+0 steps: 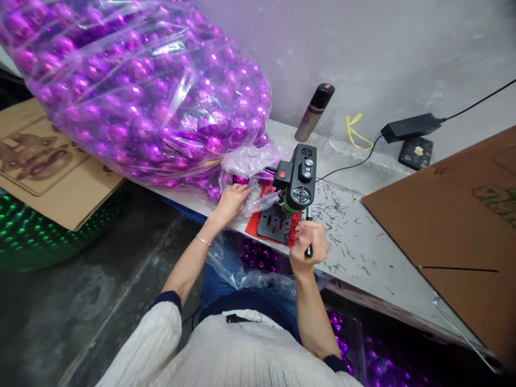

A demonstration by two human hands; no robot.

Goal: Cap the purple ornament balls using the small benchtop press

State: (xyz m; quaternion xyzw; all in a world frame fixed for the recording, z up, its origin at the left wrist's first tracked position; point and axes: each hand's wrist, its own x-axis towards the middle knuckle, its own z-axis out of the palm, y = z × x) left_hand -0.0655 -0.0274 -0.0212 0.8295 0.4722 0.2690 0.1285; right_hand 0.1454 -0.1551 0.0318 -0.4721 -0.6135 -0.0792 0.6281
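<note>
A black bench-top press [304, 177] with a fan grille, knobs and a red switch stands on a slotted base plate [272, 224] over a red mat [253, 221]. My right hand [309, 241] is wrapped round its black-ended lever [308, 251]. At the mouth of a big clear plastic bag [250, 161], my left hand [234, 200] lies with fingers stretched toward a shiny purple ball [241, 180]. The fingertips are partly hidden by plastic. Many faceted purple balls [133, 107] fill the bag, left of the press. Loose clear plastic hangs between the hand and the press.
Small dark pins [338, 226] litter the white table [365, 244]. Behind the press stand a spray can [314, 113], a yellow ribbon [357, 133] and a black power adapter [411, 128]. Cardboard [455, 215] leans in on the right. A cardboard box [52, 161] and green balls [52, 231] are at left.
</note>
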